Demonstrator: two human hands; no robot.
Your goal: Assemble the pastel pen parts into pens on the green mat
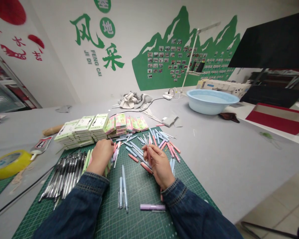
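Note:
My left hand (101, 156) rests on the green cutting mat (137, 212), fingers curled over a few pastel pens near the stacked boxes. My right hand (157, 162) is closed in a pinch on a thin pen, held just above the loose pile of pink, blue and purple pens (149, 142). Two light-blue pens (122, 191) and a purple pen (152, 207) lie on the mat between my denim sleeves. A row of black pens (65, 176) lies to the left of my left hand.
Stacks of green and pink pen boxes (99, 129) stand behind the pens. A yellow tape roll (9, 162) lies far left. A light-blue basin (211, 101), crumpled cloth (133, 99), a desk lamp (194, 59) and a red tray (276, 118) stand further back.

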